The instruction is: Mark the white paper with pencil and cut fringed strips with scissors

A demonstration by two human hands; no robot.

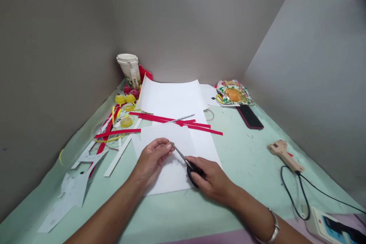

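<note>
I see the right hand (213, 177) closed around the black handles of the scissors (180, 154), fingers wrapped through and over the loops, with the blades pointing far and left to the other hand's fingertips. On the left hand (153, 162) the thumb meets the curled forefinger right at the blade tips; from here I cannot tell whether a small piece is pinched there. The scissors are above the near part of a white paper sheet (178, 181), between both hands. Just beyond, red strips (151, 116) lie crosswise with a slim pencil (185, 117) over them, and a second, curling white sheet (171, 97) lies farther off. To the left I have a cut-out white piece (73, 190), a white strip (118, 156) and a yellow disc (126, 122); a lidded cup (127, 69) stands at the far left. To the far right are a printed packet (236, 93) and a dark phone (250, 117), with a glue gun (286, 156) nearer, its cord by the power strip (317, 219) at the near right. Everything rests on a pale green cloth (243, 152).
</note>
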